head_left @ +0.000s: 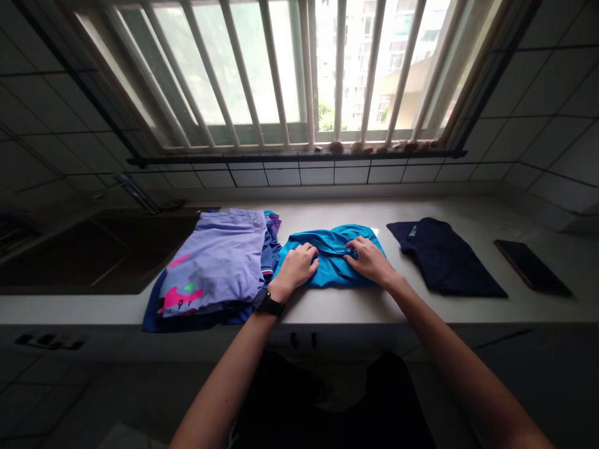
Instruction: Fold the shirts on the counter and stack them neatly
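Observation:
A teal garment (333,274) lies partly folded on the light countertop (355,305) below the window. My left hand (297,265) rests on its left side with fingers curled, pinching the cloth. My right hand (369,259) grips a bunched fold near the garment's middle. A black watch (270,305) sits on my left wrist. Both forearms reach in from the bottom of the view.
A stack of folded clothes with a lilac patterned piece (218,265) on top sits just left of the teal one. A folded navy garment (442,255) lies to the right, and a dark phone (532,268) further right. A dark sink (88,249) with tap fills the left.

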A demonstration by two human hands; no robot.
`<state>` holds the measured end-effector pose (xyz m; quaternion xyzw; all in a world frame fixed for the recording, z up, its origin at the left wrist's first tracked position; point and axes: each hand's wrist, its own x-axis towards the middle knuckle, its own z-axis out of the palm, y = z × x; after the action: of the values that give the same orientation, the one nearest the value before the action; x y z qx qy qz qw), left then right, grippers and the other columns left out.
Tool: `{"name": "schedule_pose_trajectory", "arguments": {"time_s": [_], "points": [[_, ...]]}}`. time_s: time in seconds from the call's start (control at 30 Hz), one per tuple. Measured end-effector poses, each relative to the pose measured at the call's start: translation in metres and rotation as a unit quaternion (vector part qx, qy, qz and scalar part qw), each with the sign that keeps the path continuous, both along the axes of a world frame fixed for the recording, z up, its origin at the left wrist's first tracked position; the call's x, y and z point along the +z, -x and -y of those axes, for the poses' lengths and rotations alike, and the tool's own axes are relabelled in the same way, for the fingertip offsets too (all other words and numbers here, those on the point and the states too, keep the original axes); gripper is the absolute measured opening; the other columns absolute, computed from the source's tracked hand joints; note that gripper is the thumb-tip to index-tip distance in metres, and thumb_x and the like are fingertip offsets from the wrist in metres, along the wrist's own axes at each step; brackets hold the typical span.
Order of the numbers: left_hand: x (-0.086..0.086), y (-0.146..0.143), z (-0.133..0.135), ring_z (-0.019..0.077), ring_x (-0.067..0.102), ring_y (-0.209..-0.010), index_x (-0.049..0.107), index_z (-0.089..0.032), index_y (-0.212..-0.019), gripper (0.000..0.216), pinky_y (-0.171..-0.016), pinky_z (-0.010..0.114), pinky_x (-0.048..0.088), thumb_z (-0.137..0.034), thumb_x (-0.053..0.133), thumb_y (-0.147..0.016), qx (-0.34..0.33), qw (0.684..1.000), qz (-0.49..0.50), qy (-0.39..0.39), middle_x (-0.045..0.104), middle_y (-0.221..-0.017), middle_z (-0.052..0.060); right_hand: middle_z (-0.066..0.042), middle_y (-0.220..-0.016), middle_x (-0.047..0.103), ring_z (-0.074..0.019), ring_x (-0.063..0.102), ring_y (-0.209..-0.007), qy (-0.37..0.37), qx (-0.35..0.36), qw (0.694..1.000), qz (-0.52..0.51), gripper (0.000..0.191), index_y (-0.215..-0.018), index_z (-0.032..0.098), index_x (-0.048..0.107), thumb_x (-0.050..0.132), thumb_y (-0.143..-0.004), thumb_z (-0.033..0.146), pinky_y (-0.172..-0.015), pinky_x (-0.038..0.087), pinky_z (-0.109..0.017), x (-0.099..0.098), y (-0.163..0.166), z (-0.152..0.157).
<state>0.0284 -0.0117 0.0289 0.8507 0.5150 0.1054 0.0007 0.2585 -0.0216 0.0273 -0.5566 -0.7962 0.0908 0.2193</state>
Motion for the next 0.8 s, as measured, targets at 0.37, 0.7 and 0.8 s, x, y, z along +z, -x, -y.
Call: {"name": "schedule_pose_trajectory", "arguments": {"time_s": [0.37, 0.7, 0.8], "points": [[0.017, -0.024, -0.028, 0.0253, 0.068, -0.107, 0.066, -0.02, -0.113, 0.021, -0.1, 0.04, 0.049, -0.019, 0.048, -0.102, -0.011, 0.986, 0.13, -0.108, 0.073, -0.109, 0.01, -0.004, -0.077, 0.072, -0.0182, 0.065, -0.069, -0.052, -0.121, 0.963, -0.237, 0.018, -0.092, 0.019, 0.075, 0.061, -0.091, 0.03, -0.071, 0.049, -0.03, 0.034, -0.001, -0.011], [0.034, 0.035, 0.006, 0.0177, 0.066, -0.088, 0.069, -0.021, -0.093, 0.023, -0.081, 0.027, 0.051, -0.006, 0.056, -0.081, -0.212, 0.971, 0.088, 0.066, 0.071, -0.093, 0.003, -0.003, -0.084, 0.072, -0.017, 0.065, -0.077, 0.298, 0.277, 0.91, -0.075, 0.03, -0.096, 0.019, 0.078, 0.073, -0.087, 0.047, -0.066, 0.047, -0.026, 0.032, -0.038, 0.032], [0.027, 0.042, 0.015, 0.0201, 0.064, -0.086, 0.07, -0.02, -0.088, 0.023, -0.08, 0.031, 0.051, -0.004, 0.056, -0.078, -0.171, 0.984, 0.026, 0.044, 0.068, -0.092, 0.005, -0.005, -0.09, 0.072, -0.0179, 0.065, -0.079, 0.246, 0.252, 0.933, -0.076, 0.026, -0.097, 0.02, 0.076, 0.067, -0.093, 0.043, -0.068, 0.049, -0.027, 0.025, -0.038, 0.045]]}}
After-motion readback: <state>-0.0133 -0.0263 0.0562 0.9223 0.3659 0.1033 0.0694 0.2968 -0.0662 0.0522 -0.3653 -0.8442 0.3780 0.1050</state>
